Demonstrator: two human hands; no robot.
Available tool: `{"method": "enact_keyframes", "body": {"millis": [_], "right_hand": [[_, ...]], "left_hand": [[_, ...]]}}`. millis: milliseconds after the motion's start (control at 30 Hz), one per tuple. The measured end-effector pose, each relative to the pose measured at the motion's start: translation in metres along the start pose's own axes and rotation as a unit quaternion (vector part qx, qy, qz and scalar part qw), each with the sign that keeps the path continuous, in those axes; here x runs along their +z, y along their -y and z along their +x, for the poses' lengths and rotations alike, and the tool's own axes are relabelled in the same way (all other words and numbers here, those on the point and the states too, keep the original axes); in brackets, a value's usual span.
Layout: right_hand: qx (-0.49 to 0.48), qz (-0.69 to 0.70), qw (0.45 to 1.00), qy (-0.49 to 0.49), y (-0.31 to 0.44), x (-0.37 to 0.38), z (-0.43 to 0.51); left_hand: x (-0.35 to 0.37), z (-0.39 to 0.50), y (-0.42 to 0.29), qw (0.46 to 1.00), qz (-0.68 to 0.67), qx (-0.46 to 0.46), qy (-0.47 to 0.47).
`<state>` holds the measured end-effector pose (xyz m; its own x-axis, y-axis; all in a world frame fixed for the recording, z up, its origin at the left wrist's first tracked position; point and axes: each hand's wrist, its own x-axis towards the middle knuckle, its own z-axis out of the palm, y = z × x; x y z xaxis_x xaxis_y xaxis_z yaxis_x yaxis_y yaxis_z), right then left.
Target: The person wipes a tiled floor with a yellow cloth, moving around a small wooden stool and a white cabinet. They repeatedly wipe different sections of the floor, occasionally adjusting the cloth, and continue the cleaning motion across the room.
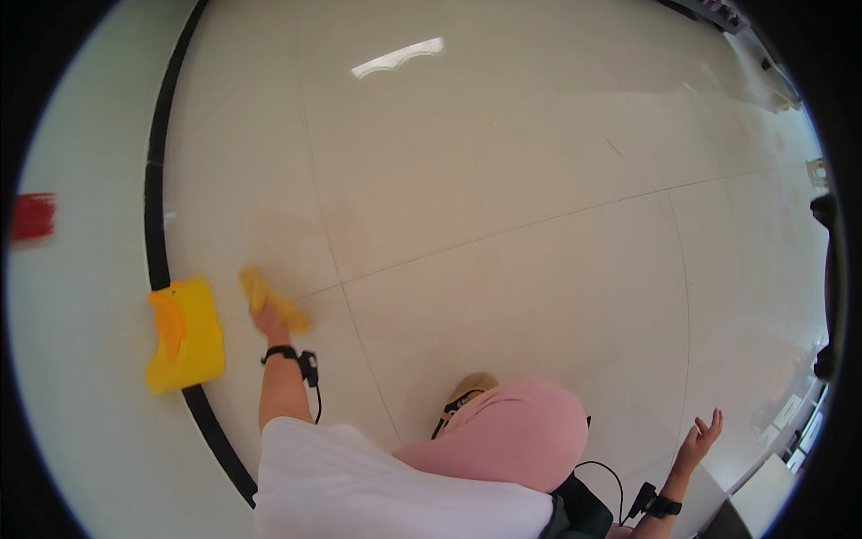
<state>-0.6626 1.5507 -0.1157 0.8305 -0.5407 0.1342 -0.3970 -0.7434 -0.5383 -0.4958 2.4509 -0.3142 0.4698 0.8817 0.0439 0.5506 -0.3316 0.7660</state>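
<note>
A crumpled yellow cloth (254, 288), somewhat blurred, is gripped in my left hand (271, 322) low over the pale tiled floor (512, 168). Left of that hand, a bright yellow object with an orange flap (195, 337) overlaps the black baseboard; its exact kind is unclear. My right hand (702, 441) is out to the lower right with its fingers spread, holding nothing. Both wrists wear black straps with small devices and cables. My bent knee in pink trousers (525, 431) and a tan shoe (475, 387) are between the hands.
A black baseboard (156, 202) curves down the left side along a pale wall (94, 290) with a red patch (34, 217). Dark objects (832, 290) stand at the right rim. At the lower right is a white, box-like piece of furniture (764, 495).
</note>
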Motion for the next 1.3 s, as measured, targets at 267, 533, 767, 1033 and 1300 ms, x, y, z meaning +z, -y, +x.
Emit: {"method": "enact_keyframes", "body": {"millis": [267, 533, 767, 1033, 1300], "right_hand": [[-0.041, -0.086, 0.992, 0.079, 0.095, 0.009, 0.027], [-0.012, -0.110, 0.993, 0.036, 0.124, -0.085, 0.032], [0.194, 0.008, 0.978, -0.081, 0.097, -0.146, -0.043], [0.277, 0.025, 0.957, -0.087, 0.061, -0.160, -0.067], [0.208, 0.081, 0.975, -0.004, 0.030, -0.127, -0.038]], "left_hand": [[0.051, 0.093, 0.086, 0.939, 0.259, 0.149, 0.170], [0.355, -0.116, -0.285, 0.939, 0.140, 0.245, 0.196], [0.458, -0.413, -0.437, 0.848, 0.077, 0.349, 0.391], [0.431, -0.545, -0.462, 0.730, -0.279, 0.191, 0.594], [0.227, -0.286, -0.329, 0.854, -0.286, 0.121, 0.418]]}}
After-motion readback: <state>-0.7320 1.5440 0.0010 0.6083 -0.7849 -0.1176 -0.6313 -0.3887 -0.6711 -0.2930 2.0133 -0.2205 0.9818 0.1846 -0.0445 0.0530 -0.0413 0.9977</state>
